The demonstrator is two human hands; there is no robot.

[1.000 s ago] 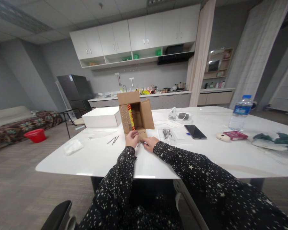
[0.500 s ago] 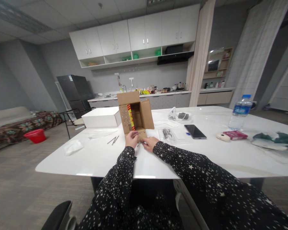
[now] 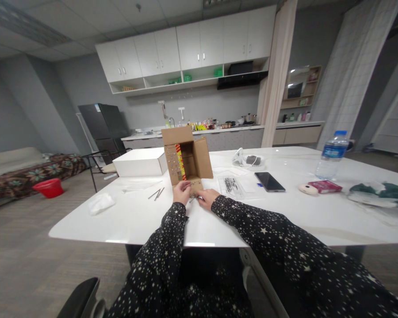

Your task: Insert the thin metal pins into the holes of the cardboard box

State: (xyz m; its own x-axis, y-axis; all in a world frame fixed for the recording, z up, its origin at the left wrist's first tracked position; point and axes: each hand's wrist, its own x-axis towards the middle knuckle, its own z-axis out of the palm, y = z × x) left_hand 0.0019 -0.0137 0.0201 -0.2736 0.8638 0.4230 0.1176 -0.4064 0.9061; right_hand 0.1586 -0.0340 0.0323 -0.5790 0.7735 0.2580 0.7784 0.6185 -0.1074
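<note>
Pinching something small, perhaps metal, both left hand [image 3: 182, 192] and right hand [image 3: 207, 197] beside cardboard box [image 3: 187, 160].

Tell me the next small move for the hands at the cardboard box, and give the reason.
Probably lift the small metal piece clear of the table. Both hands meet on it: the left hand and right hand pinch close together at the front flap of the open brown cardboard box, low over the white table. What the piece is cannot be told.
</note>
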